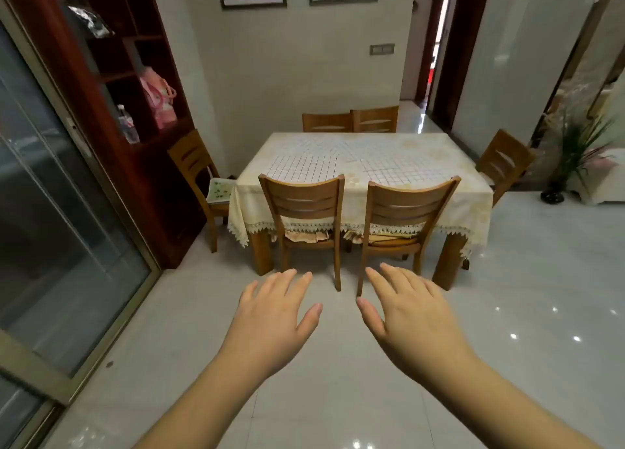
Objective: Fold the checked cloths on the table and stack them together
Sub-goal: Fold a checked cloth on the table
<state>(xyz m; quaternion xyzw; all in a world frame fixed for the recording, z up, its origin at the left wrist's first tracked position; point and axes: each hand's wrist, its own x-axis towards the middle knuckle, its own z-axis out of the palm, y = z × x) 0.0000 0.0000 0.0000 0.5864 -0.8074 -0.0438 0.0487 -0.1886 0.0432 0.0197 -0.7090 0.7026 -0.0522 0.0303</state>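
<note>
Two white checked cloths lie flat and unfolded side by side on the dining table point(473, 191), which wears a cream lace-edged tablecloth. The left cloth point(301, 167) sits at the table's near left, the right cloth point(402, 174) at its near right. More grid-patterned cloth shows faintly further back, too pale to separate. My left hand point(275, 316) and my right hand point(411, 316) are held out palm down over the tiled floor, fingers straight and spread, holding nothing. Both hands are well short of the table, in front of the two near chairs.
Two wooden chairs point(304, 208) point(406, 215) stand pushed in at the table's near side, two more at the far side, one at each end. A dark wooden cabinet point(111, 86) and a glass sliding door point(50, 211) line the left. A potted plant point(571, 154) stands right.
</note>
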